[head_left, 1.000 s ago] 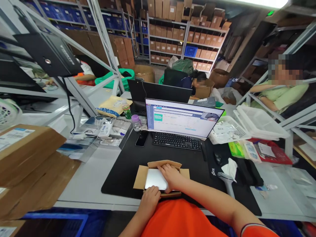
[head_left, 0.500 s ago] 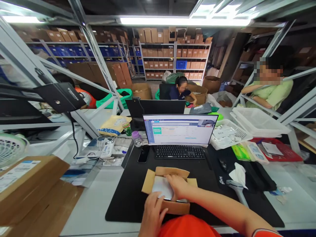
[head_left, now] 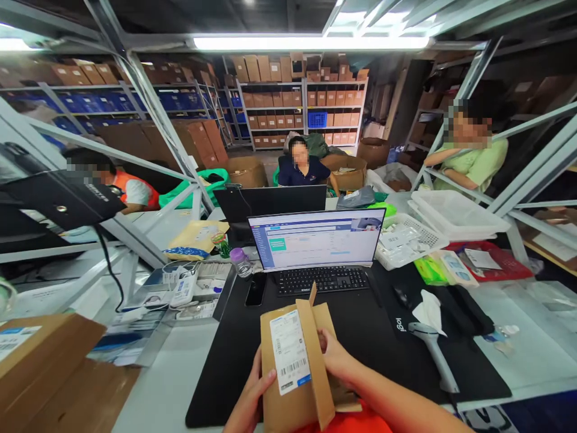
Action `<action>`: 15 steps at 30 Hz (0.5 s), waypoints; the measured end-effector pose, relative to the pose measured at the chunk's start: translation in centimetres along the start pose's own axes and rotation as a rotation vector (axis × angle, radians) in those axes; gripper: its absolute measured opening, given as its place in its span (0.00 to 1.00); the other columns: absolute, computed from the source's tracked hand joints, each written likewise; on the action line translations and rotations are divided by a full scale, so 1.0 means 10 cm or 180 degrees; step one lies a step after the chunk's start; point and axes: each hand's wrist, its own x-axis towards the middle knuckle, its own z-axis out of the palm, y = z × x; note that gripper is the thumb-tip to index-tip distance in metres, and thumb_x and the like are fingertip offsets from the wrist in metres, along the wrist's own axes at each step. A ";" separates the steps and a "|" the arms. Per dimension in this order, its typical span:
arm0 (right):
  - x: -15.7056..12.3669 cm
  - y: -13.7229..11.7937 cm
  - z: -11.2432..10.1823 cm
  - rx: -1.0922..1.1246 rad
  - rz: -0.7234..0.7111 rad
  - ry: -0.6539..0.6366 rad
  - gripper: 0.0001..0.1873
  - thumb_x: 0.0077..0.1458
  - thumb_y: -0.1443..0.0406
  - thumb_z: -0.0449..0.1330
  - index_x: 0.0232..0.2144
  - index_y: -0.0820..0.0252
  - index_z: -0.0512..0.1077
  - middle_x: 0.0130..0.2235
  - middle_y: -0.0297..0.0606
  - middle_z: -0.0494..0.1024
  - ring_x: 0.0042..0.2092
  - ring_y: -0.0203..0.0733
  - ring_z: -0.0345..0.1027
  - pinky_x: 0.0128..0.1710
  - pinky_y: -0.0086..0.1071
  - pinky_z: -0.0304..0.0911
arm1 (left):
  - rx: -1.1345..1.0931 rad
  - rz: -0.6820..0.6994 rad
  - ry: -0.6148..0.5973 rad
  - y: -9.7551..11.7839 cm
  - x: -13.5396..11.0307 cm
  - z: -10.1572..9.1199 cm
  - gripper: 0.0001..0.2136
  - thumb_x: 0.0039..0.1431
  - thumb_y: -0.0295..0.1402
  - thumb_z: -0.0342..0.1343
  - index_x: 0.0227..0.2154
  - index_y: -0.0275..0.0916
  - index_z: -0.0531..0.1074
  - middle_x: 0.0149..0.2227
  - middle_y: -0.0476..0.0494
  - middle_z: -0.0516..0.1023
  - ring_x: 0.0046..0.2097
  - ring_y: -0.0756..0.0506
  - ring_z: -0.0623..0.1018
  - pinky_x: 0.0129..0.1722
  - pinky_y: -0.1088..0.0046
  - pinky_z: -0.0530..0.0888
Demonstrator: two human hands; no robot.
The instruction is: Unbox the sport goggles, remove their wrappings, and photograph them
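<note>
A brown cardboard box [head_left: 293, 337] is tipped up on its side over the black desk mat [head_left: 225, 361]. Its white shipping label [head_left: 291, 352] faces me, and its flaps [head_left: 315, 367] stand open to the right. My left hand [head_left: 255, 385] grips the box's left side, thumb on the label face. At the open side, my right hand [head_left: 336, 358] is closed by the flaps; its fingertips are partly hidden behind the cardboard. The inside of the box is out of sight.
Beyond the box stand a keyboard [head_left: 322, 279] and a lit monitor [head_left: 320, 240]. A phone [head_left: 255, 290] and a purple-lidded jar [head_left: 241, 263] sit left of them. A barcode scanner [head_left: 435, 355] lies right. Larger cartons [head_left: 49, 343] are at left. Several people work nearby.
The box has turned from lying with its opening upward to standing on its side, opening rightward. The pale flat contents are now hidden. My left hand has shifted down and left.
</note>
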 end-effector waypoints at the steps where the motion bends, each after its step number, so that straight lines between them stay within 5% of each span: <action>1: -0.04 0.00 -0.03 -0.0014 0.0100 0.0057 0.39 0.31 0.60 0.78 0.45 0.55 0.63 0.42 0.41 0.81 0.49 0.55 0.75 0.52 0.48 0.68 | -0.0096 -0.0042 -0.0002 -0.03 -0.03 0.03 0.54 0.43 0.49 0.71 0.69 0.46 0.45 0.62 0.32 0.71 0.62 0.27 0.70 0.59 0.49 0.68; 9: -0.27 -0.16 -0.36 -0.0252 0.0093 -0.0026 0.44 0.26 0.64 0.78 0.45 0.53 0.60 0.41 0.36 0.78 0.46 0.50 0.76 0.50 0.45 0.69 | -0.0037 0.0200 -0.0281 -0.18 -0.08 0.16 0.52 0.40 0.44 0.73 0.67 0.44 0.51 0.64 0.31 0.67 0.65 0.26 0.65 0.62 0.49 0.66; 15: -0.47 -0.30 -0.79 -0.0266 0.0059 0.0191 0.49 0.29 0.60 0.77 0.51 0.56 0.58 0.42 0.40 0.77 0.45 0.50 0.74 0.50 0.48 0.68 | -0.0061 0.0223 -0.0308 -0.17 -0.09 0.17 0.52 0.40 0.44 0.72 0.67 0.44 0.52 0.63 0.31 0.69 0.64 0.26 0.67 0.61 0.46 0.67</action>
